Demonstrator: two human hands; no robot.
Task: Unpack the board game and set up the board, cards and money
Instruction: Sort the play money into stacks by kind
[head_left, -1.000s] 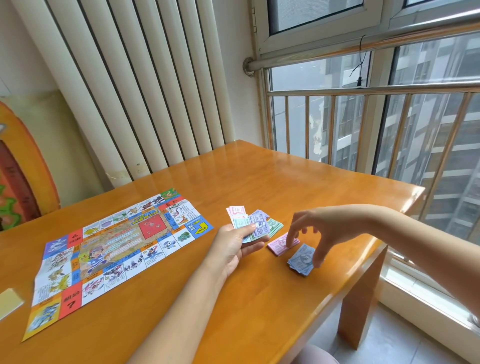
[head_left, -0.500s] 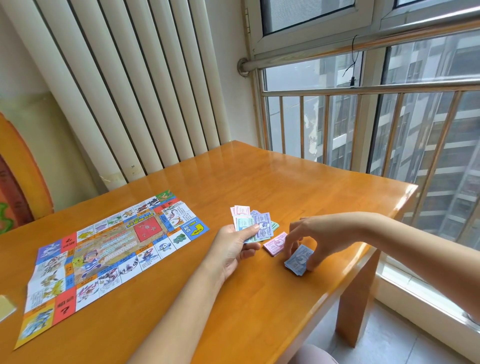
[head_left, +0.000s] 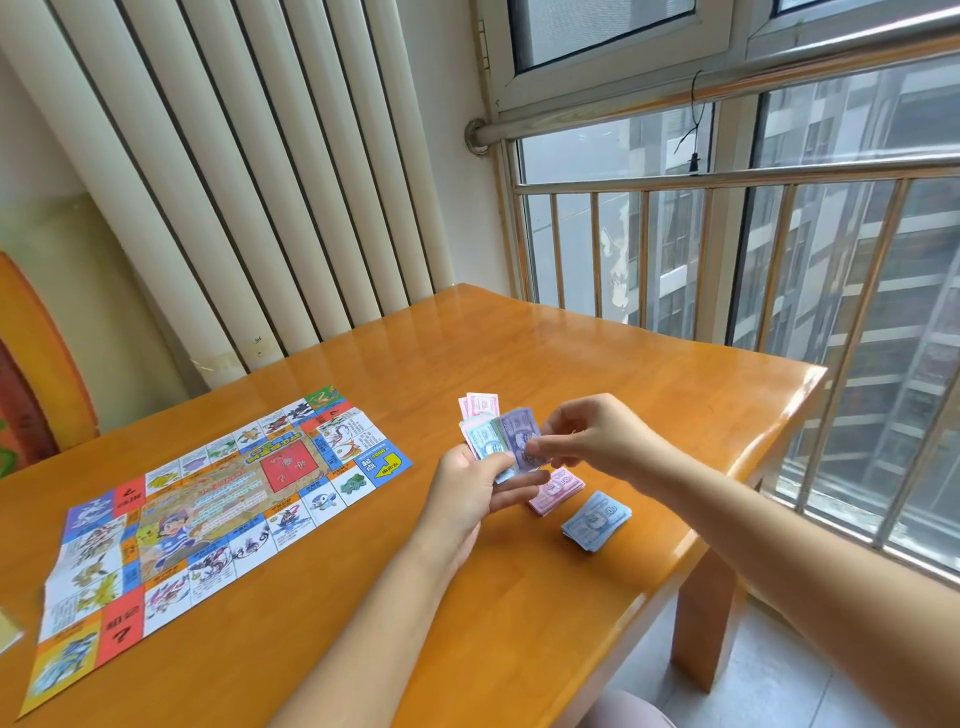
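Note:
The paper game board (head_left: 208, 504) lies unfolded on the left half of the wooden table (head_left: 597, 364). My left hand (head_left: 478, 488) holds a fanned stack of play money (head_left: 493, 431) in pink, green and purple. My right hand (head_left: 587, 436) pinches the purple bill at the front of that fan. Just right of my left hand, a pink pile of bills (head_left: 558, 491) lies on the table. A blue pile of bills (head_left: 597, 522) sits beside it, nearer the table's right edge.
A yellowish card (head_left: 8, 631) shows at the left frame edge. A ribbed radiator (head_left: 260, 182) stands behind the table, and a railed window (head_left: 753, 249) is on the right. The table's right edge drops off close to the blue pile.
My right hand left the blue pile on the table and rose to the fan in my left hand, where it now pinches a purple bill.

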